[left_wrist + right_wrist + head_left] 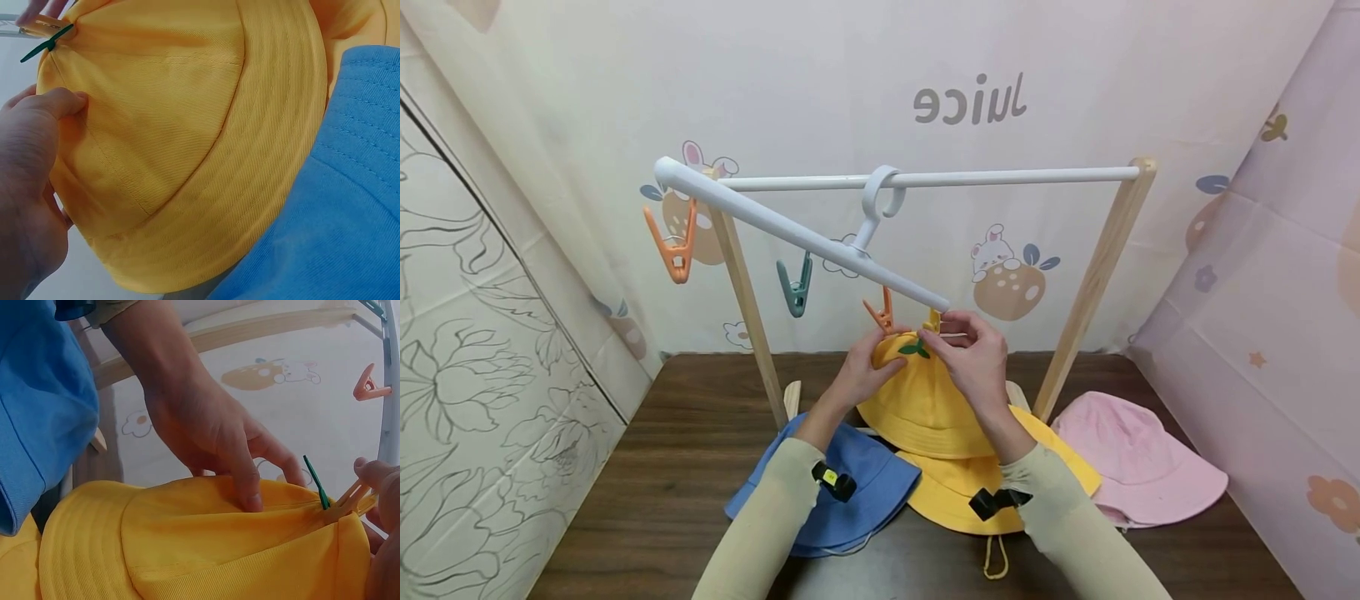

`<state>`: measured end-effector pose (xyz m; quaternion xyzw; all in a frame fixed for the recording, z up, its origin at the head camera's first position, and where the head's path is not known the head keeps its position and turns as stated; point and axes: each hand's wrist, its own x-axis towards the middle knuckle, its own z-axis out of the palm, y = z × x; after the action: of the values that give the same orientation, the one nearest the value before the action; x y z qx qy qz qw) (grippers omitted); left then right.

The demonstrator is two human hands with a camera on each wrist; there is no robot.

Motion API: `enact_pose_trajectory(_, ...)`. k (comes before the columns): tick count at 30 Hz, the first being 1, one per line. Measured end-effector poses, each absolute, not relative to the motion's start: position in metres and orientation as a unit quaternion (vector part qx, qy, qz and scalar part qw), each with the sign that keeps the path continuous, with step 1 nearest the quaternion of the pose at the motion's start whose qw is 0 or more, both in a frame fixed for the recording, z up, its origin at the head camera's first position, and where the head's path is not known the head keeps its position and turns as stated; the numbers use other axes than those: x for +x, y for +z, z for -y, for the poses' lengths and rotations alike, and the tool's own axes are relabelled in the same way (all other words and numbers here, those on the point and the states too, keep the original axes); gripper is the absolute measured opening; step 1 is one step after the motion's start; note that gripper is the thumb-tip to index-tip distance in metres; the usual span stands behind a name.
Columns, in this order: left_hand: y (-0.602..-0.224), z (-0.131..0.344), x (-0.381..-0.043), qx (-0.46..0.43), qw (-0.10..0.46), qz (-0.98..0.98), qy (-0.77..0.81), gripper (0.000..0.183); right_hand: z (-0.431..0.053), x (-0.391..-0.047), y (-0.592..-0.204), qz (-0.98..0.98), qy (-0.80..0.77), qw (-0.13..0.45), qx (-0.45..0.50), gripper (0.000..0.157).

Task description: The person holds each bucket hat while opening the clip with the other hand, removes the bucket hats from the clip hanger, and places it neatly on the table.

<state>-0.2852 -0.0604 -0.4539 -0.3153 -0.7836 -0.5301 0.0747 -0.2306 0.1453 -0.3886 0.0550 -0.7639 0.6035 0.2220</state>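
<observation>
A yellow hat [925,412] with a green sprout [914,348] at its top hangs upright below the right end of a white hanger [775,221]. My left hand [859,371] grips the left side of its crown, thumb in front and fingers behind. With thumb and fingers, my right hand [976,354] pinches a yellow clothespin [933,320] at the hanger's end. In the right wrist view, the clothespin [349,499] is at the crown's tip beside the sprout. An orange clothespin [882,312] dangles just left of it.
The hanger hooks over the white bar [1015,177] of a wooden rack [1093,287], tilted down to the right. Another orange clothespin [675,242] and a green one [795,286] hang from it. Blue [857,475], yellow [958,492] and pink hats [1138,462] lie on the table [647,500].
</observation>
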Motion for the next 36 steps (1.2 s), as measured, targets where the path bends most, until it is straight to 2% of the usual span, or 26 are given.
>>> enact_pose_trajectory(11, -0.457, 0.062, -0.284, -0.311, 0.080, 0.791, -0.521, 0.048, -0.142, -0.229, -0.385, 0.762, 0.613, 0.204, 0.043, 0.041)
enact_pose_trajectory(23, -0.457, 0.061, -0.281, -0.324, 0.088, 0.785, -0.521, 0.048, -0.139, -0.229, -0.381, 0.761, 0.605, 0.231, 0.031, 0.035)
enact_pose_trajectory(36, -0.455, 0.063, -0.276, -0.301, 0.089, 0.783, -0.537, 0.043, -0.139, -0.231, -0.378, 0.758, 0.620, 0.200, 0.038, 0.032)
